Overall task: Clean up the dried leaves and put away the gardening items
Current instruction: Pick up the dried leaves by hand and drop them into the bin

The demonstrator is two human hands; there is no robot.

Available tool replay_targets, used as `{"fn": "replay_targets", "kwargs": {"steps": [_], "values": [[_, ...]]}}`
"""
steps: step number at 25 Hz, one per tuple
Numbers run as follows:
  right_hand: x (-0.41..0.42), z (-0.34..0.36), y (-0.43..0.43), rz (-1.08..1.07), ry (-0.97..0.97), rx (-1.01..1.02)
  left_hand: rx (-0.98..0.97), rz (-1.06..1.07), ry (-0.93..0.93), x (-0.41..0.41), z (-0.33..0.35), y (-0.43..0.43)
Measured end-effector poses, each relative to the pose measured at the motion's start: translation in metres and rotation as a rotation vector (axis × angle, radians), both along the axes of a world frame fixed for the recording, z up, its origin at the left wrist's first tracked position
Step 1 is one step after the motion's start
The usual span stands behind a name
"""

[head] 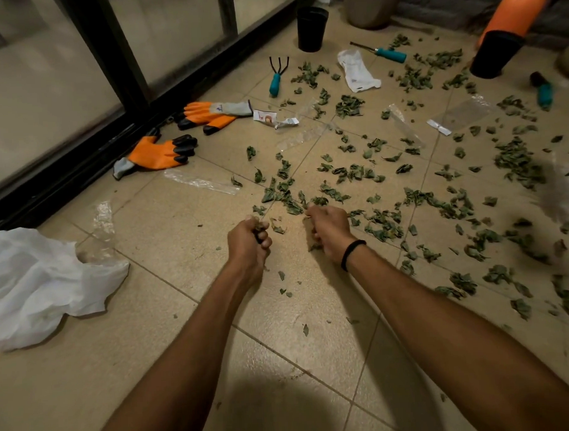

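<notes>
Dried green leaves (436,165) lie scattered over the tiled floor, thickest at the centre and right. My left hand (248,240) is curled into a fist around a clump of leaves. My right hand (329,231), with a black band on its wrist, also grips leaves just above the floor. A white plastic bag (43,281) lies crumpled at the left. Two orange gloves (160,152) (212,113) lie by the door track. A teal hand rake (276,77), a teal-handled tool (388,53) and another teal tool (544,90) lie farther back.
Black pots (312,29) (493,55) stand at the back, with an orange sprayer (514,10) behind the right one. Clear plastic wrappers (201,181) (460,114), a white packet (357,71) and a torn label (270,117) lie among the leaves. A sliding glass door (78,77) runs along the left.
</notes>
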State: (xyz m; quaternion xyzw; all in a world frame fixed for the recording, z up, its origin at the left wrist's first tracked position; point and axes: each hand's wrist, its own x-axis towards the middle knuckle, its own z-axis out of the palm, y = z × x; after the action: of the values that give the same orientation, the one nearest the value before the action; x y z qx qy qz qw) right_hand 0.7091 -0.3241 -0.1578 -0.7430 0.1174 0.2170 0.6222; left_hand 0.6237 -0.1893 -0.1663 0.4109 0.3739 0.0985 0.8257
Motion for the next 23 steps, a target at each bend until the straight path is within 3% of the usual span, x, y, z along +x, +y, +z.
{"fn": "replay_targets", "kwargs": {"steps": [1, 3, 5, 7, 9, 11, 13, 16, 18, 20, 23], "values": [[0.003, -0.005, 0.005, 0.103, -0.206, -0.210, -0.195, 0.050, -0.047, -0.001, 0.006, 0.006], [0.008, -0.013, 0.018, 0.300, -0.493, -0.454, -0.366, 0.104, -0.111, -0.001, 0.012, 0.016], [0.011, -0.020, 0.029, 0.434, -0.562, -0.606, -0.368, 0.135, -0.105, 0.002, 0.014, 0.023], [0.011, -0.027, 0.035, 0.433, -0.572, -0.675, -0.219, 0.123, -0.040, 0.009, 0.012, 0.026], [0.009, -0.030, 0.032, 0.332, -0.544, -0.575, 0.161, 0.052, 0.037, 0.021, 0.006, 0.028], [0.009, -0.028, 0.023, 0.219, -0.440, -0.404, 0.770, -0.110, 0.082, 0.037, -0.004, 0.030], [0.009, -0.029, 0.016, 0.215, -0.431, -0.404, 1.264, -0.305, 0.148, 0.056, -0.016, 0.034], [0.004, -0.037, 0.014, 0.368, -0.546, -0.573, 1.550, -0.521, 0.361, 0.076, -0.030, 0.032], [0.000, -0.044, 0.016, 0.443, -0.608, -0.649, 1.609, -0.505, 0.404, 0.079, -0.036, 0.027], [-0.002, -0.048, 0.018, 0.454, -0.703, -0.716, 1.587, -0.358, 0.310, 0.075, -0.039, 0.024], [-0.003, -0.046, 0.016, 0.446, -0.773, -0.750, 1.264, -0.162, 0.216, 0.069, -0.032, 0.023]]}}
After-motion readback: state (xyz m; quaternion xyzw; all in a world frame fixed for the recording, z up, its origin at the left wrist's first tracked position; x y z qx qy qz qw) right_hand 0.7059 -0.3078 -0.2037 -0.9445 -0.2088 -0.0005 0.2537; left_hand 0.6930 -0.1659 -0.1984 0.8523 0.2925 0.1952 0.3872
